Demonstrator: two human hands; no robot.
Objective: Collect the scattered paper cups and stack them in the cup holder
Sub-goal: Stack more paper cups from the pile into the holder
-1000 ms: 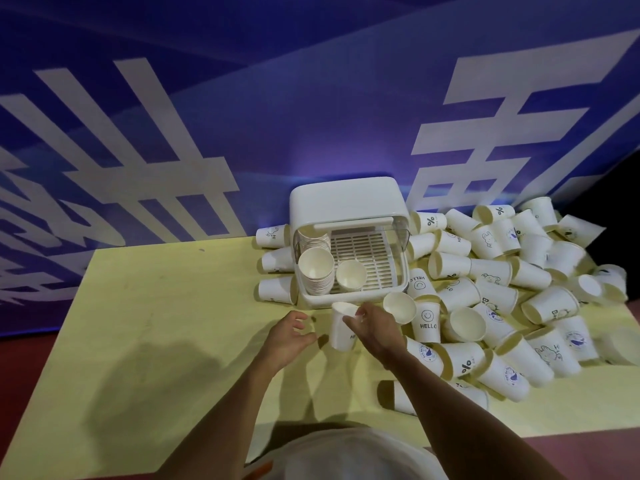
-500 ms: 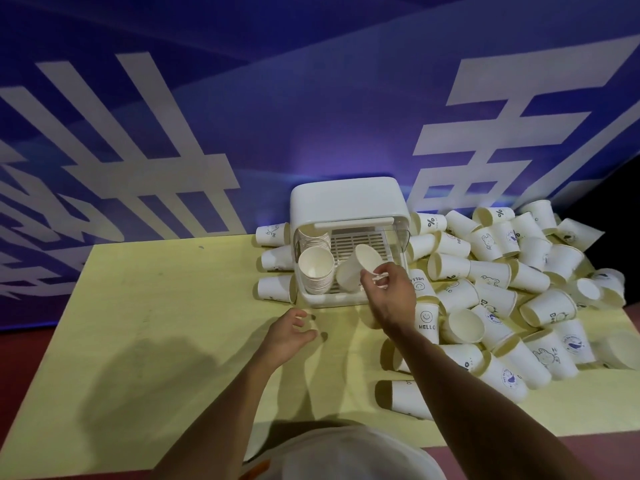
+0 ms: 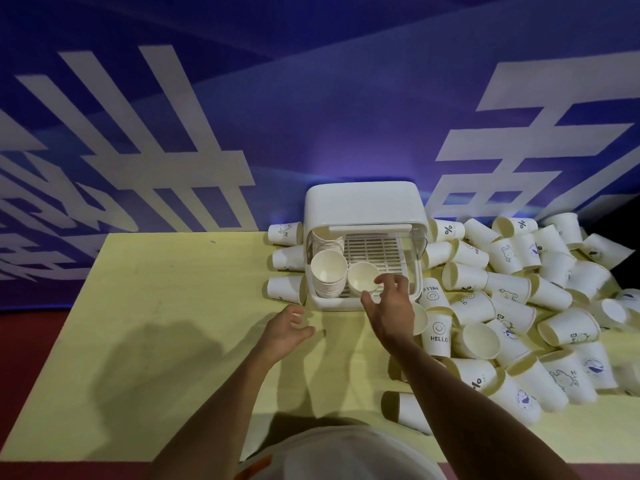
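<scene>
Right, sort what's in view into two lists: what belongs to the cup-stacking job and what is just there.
Belongs to the job:
- white cup holder, lid raised
- tall cup stack inside it
- short cup stack beside that
- heap of loose cups on the holder's right
- three loose cups on its left
- right hand
- left hand

Just there:
- yellow table
- blue backdrop

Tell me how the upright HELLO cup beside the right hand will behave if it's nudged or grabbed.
The HELLO cup looks like thin paper, so it is probably very light and would slide or tip at a slight nudge. Its open rim likely dents if squeezed. Tipped over, its tapered wall would probably roll it in a curve into the cup pile.
</scene>
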